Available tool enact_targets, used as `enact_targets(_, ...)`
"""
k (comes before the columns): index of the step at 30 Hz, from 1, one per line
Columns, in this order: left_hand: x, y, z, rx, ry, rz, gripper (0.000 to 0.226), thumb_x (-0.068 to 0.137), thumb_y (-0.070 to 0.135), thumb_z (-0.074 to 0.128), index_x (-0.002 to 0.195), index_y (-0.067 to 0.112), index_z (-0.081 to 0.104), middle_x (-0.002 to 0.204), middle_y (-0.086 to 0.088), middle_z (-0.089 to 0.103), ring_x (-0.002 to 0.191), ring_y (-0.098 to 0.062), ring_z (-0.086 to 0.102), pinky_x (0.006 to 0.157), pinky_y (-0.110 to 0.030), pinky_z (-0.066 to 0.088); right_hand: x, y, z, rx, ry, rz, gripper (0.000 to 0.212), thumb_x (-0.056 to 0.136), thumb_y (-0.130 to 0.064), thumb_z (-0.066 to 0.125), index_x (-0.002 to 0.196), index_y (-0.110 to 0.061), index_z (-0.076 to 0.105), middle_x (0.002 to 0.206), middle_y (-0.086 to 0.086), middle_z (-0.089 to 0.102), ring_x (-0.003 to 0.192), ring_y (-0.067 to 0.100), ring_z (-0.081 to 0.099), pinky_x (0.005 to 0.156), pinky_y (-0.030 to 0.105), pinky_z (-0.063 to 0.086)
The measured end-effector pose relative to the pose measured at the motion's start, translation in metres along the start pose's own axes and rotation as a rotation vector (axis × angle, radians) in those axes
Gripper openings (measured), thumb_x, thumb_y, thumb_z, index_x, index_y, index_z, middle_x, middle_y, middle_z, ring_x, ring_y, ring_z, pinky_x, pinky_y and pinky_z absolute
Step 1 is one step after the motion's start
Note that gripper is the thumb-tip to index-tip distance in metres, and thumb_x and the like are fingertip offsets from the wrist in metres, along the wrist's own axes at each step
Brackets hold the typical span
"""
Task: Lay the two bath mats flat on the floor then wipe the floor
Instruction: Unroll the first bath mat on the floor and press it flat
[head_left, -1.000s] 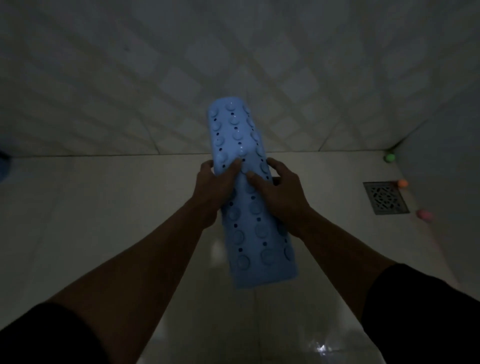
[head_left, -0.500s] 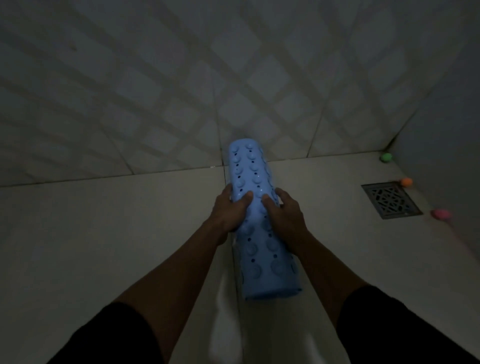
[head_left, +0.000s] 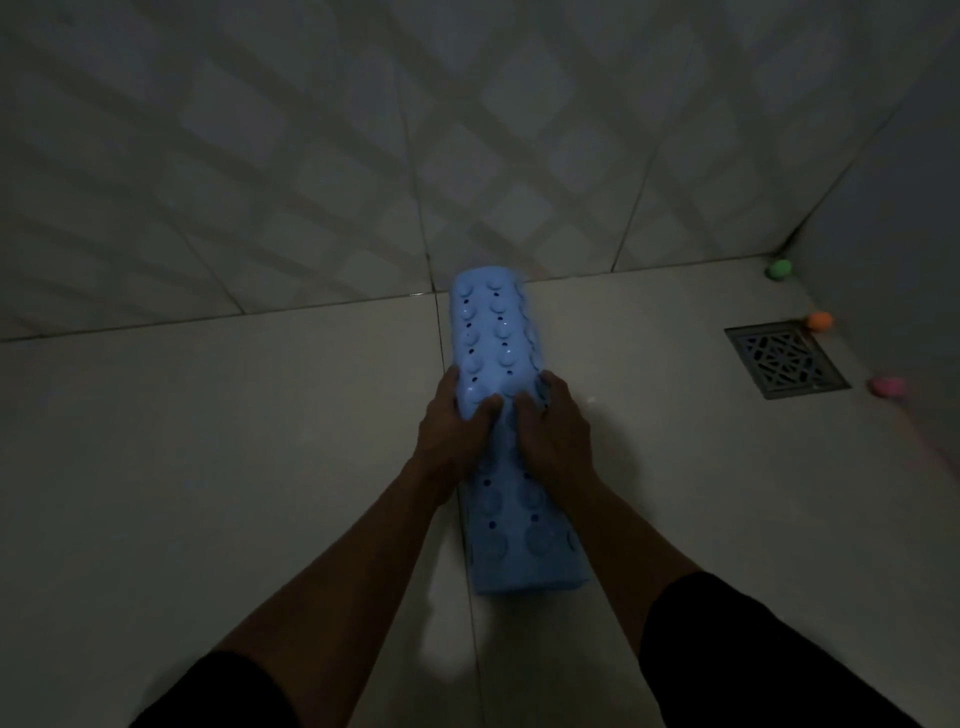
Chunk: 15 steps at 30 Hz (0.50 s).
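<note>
A light blue bath mat (head_left: 491, 332), rolled into a tube with suction cups and small holes showing, points away from me over the pale tiled floor (head_left: 208, 467). My left hand (head_left: 452, 431) grips its left side around the middle. My right hand (head_left: 553, 431) grips its right side, fingers curled over the top. Both thumbs meet on the roll. Whether the roll touches the floor cannot be told. Only one mat is in view.
A square metal floor drain (head_left: 787, 358) sits at the right. A green ball (head_left: 779, 268), an orange ball (head_left: 820, 320) and a pink ball (head_left: 889, 386) lie along the right wall. The tiled back wall (head_left: 363, 156) rises just beyond the mat's far end.
Both hands have carried the rolled mat downward and away, from up in front of the wall to low over the floor. The grip is unchanged.
</note>
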<state>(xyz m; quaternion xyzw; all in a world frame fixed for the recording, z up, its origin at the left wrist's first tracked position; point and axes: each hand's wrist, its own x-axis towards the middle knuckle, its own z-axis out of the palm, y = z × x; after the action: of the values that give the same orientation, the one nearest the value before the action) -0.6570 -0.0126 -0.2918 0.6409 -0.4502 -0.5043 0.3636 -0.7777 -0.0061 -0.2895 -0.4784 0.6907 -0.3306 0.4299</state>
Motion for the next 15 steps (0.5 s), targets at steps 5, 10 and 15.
enact_targets(5,-0.006,-0.014,-0.004,-0.008,0.011,-0.002,0.063,0.089,0.034,0.071,0.143,0.035,0.037,0.129,0.005,0.057,0.117,-0.016,0.058,0.100,-0.045,0.052,-0.006,0.011,0.007,-0.052,0.012,0.005,0.050,0.098,-0.039,0.046,0.145,-0.025,0.037,0.137,0.008,0.054,0.120,0.026,0.056,0.102,0.041,0.046)
enact_targets(10,-0.019,-0.026,-0.015,0.066,0.009,-0.016,0.077,0.080,0.055,0.068,0.148,0.036,0.037,0.132,0.008,0.060,0.114,-0.014,0.061,0.098,-0.041,0.053,-0.021,0.012,0.015,-0.152,-0.003,0.040,0.055,0.097,-0.048,0.045,0.148,-0.033,0.029,0.150,0.011,0.038,0.138,0.032,0.037,0.109,0.047,0.037)
enact_targets(15,-0.035,-0.018,-0.031,0.238,0.101,0.068,0.049,0.096,0.035,0.061,0.141,0.020,0.050,0.123,0.002,0.063,0.109,-0.017,0.061,0.088,-0.023,0.046,-0.033,0.000,0.027,-0.317,-0.033,0.036,0.052,0.099,-0.047,0.034,0.149,-0.036,0.025,0.150,0.010,0.036,0.137,0.036,0.032,0.110,0.056,0.030)
